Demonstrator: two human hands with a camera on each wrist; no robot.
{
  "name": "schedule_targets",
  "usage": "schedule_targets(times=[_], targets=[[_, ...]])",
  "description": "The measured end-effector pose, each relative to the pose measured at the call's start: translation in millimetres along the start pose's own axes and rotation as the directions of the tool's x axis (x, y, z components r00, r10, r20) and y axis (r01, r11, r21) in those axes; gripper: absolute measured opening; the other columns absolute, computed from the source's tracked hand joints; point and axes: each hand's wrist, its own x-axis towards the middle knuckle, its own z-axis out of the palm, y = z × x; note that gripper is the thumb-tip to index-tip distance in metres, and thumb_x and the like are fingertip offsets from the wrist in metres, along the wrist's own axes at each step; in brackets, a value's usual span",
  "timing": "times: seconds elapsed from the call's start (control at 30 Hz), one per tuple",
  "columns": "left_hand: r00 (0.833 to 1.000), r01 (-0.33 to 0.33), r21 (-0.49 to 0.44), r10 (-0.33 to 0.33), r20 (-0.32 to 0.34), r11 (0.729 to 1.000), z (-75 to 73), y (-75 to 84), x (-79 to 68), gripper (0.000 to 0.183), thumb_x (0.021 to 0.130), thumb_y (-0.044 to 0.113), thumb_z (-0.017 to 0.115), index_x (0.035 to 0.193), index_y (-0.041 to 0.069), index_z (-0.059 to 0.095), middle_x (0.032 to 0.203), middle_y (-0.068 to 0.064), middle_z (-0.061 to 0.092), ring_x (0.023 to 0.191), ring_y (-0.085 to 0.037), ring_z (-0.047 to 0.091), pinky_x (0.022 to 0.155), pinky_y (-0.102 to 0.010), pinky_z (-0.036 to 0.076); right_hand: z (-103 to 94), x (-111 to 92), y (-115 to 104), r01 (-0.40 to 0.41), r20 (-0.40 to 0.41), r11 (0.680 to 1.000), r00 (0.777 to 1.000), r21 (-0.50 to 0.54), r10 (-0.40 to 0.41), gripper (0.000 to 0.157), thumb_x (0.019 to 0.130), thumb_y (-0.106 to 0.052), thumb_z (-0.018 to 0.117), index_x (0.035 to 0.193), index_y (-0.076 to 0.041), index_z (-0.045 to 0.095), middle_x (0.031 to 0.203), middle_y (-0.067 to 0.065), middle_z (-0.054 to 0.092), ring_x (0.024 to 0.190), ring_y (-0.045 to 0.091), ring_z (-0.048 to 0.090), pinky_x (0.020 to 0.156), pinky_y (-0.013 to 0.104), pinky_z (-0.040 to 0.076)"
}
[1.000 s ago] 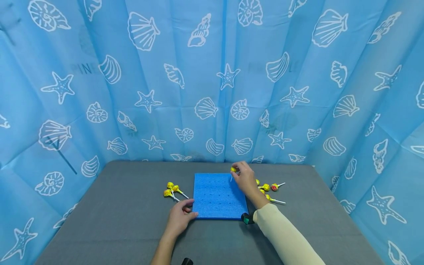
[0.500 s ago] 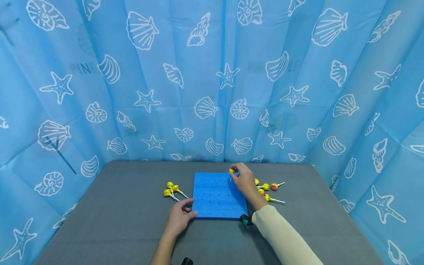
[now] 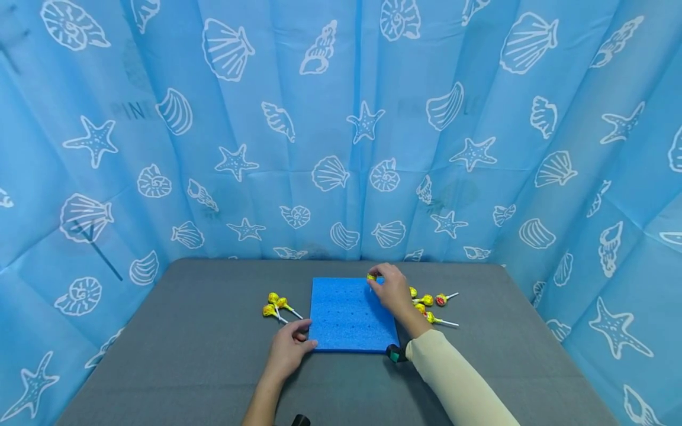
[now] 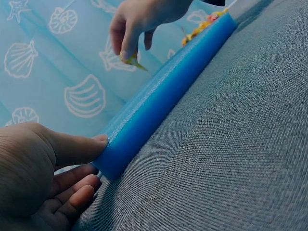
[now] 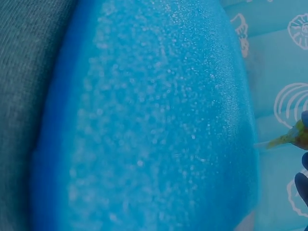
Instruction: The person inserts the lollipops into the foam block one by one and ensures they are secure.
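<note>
A blue foam board with rows of small holes lies flat on the table. My left hand holds its near left corner; in the left wrist view the thumb lies on the upper edge with the other fingers loosely bent beside the corner. Over the board's far right part, my right hand pinches a yellow-wrapped lollipop by its head, stick downward. The right wrist view shows that lollipop at its right edge, the stick near the foam. Whether the stick tip touches a hole is unclear.
Several lollipops lie right of the board, one with a red wrapper. Several more yellow ones lie to its left. A grey cloth covers the table; a blue shell-print curtain hangs behind.
My right hand has lowered slightly and shifted a little left with the lollipop, bringing its stick closer to the board. My left hand stays at the corner.
</note>
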Motion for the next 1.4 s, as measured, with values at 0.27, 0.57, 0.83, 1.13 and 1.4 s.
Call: schedule_targets(times=[0.27,0.57,0.83,1.13,1.4], targets=[[1.000,-0.004,-0.005,0.004,0.011,1.000,-0.6,-0.2,0.1,0.042,0.085,0.009,0.075,0.125,0.005,0.063,0.109,-0.008,0.063,0.084,-0.019,0.052,0.070,-0.032,0.045,-10.6,0.6,0.4,-0.048,0.064,0.995,0.997,0.084,0.043,0.026,0.084,-0.016,0.078,0.107,-0.008,0.070,0.105,0.005,0.066,0.100,0.025,0.055,0.086,0.044,0.045],[1.000,-0.006,-0.014,0.006,0.011,1.000,-1.1,1.7,-0.9,0.042,0.085,0.007,0.075,0.125,0.004,0.063,0.110,-0.009,0.063,0.085,-0.019,0.052,0.071,-0.033,0.045,-26.8,-2.6,6.1,-0.065,0.079,0.988,0.995,0.143,0.054,0.031,0.086,-0.017,0.076,0.113,-0.007,0.067,0.114,0.008,0.065,0.108,0.026,0.054,0.089,0.047,0.045],[1.000,-0.008,-0.011,0.008,0.004,1.000,0.4,-0.2,-1.1,0.042,0.085,0.008,0.075,0.125,0.005,0.063,0.110,-0.008,0.063,0.085,-0.020,0.052,0.071,-0.033,0.045,-40.5,-10.3,19.0,-0.076,0.095,0.990,0.993,0.116,0.065,0.032,0.087,-0.017,0.074,0.116,-0.005,0.066,0.116,0.011,0.063,0.109,0.030,0.055,0.089,0.050,0.045],[1.000,-0.013,-0.002,0.013,0.004,1.000,-0.1,-0.4,-0.5,0.043,0.084,0.010,0.076,0.124,0.006,0.063,0.110,-0.007,0.063,0.085,-0.019,0.053,0.071,-0.034,0.045,-51.7,-20.5,34.6,-0.134,0.160,0.989,0.980,0.062,0.122,0.038,0.087,-0.019,0.075,0.120,-0.004,0.065,0.119,0.013,0.063,0.111,0.031,0.053,0.091,0.052,0.042],[1.000,-0.018,-0.001,0.018,-0.002,1.000,-0.1,-0.8,-1.2,0.042,0.084,0.009,0.076,0.124,0.006,0.063,0.111,-0.008,0.063,0.086,-0.019,0.052,0.072,-0.034,0.045,-58.1,-33.9,42.7,-0.124,0.206,0.992,0.971,-0.007,0.123,0.041,0.086,-0.021,0.076,0.122,-0.006,0.064,0.122,0.013,0.062,0.113,0.032,0.052,0.093,0.054,0.041]])
